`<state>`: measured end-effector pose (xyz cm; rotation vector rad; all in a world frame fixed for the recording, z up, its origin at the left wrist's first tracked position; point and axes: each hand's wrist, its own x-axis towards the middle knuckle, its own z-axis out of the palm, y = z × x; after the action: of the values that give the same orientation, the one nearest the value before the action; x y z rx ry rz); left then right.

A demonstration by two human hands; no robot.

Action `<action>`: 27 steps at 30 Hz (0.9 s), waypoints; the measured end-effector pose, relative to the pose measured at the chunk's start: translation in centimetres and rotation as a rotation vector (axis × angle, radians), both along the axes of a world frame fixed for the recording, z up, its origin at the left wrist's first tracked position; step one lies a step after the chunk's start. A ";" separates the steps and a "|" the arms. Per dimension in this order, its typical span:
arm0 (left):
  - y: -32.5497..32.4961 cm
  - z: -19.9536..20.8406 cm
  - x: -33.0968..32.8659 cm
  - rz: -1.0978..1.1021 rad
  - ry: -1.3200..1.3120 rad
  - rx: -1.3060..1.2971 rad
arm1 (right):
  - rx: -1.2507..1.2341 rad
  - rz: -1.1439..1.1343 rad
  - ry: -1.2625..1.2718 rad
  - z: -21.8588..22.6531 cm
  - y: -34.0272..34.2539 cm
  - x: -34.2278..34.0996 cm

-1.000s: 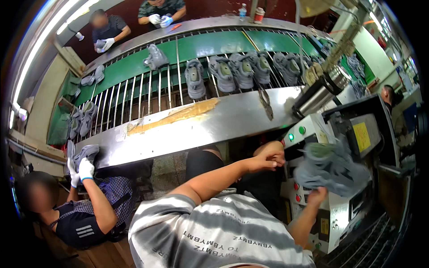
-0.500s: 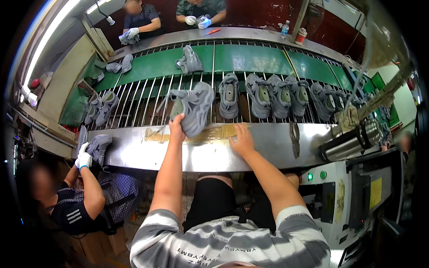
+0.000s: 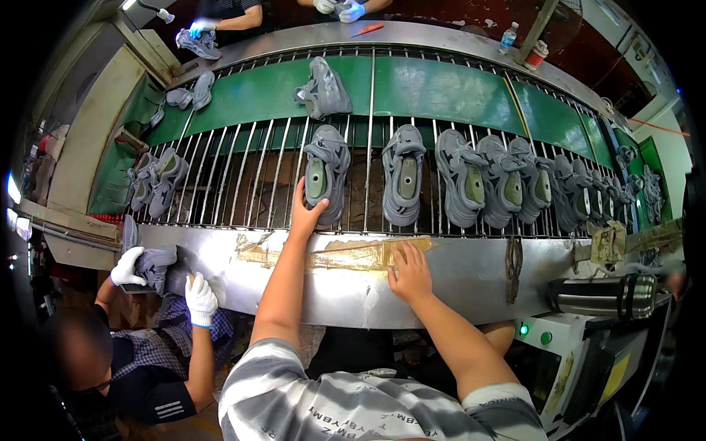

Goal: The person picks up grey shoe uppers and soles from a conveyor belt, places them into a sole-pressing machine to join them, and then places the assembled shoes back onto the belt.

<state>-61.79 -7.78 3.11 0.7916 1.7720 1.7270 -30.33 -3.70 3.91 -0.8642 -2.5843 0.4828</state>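
My left hand grips the heel of a grey sneaker, thumb on one side and fingers on the other. That sneaker lies on the metal bars of the roller rack, toe pointing away from me, its green insole showing. My right hand lies on the brown tape along the steel ledge, fingers spread and holding nothing. To the right of the held shoe stands another grey sneaker, apart from it.
More grey sneakers line the bars to the right. One sneaker sits on the green board behind. A steel flask lies at the ledge's right end, near a brown strap. At left, a gloved co-worker handles a shoe.
My left hand has set the sneaker from mid-air onto the bars, turning its toe away. My right hand stays on the tape. The left co-worker's gloved hands have moved apart. The view has shifted.
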 end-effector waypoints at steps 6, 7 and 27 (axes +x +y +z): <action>6.3 -3.3 -11.4 0.011 -0.604 0.208 | -0.023 -0.015 -0.035 -0.1 -0.1 -0.8; 8.3 -4.9 -14.0 -0.009 -0.597 0.132 | -0.021 -0.009 -0.041 -0.1 0.0 -1.0; 26.3 -9.3 -26.6 0.283 -0.968 -0.086 | -0.034 -0.026 -0.127 1.0 0.0 -2.2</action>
<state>-88.39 18.53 -6.22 -0.3449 1.2682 1.7334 -32.55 -3.73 4.96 -0.9677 -2.6831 0.4803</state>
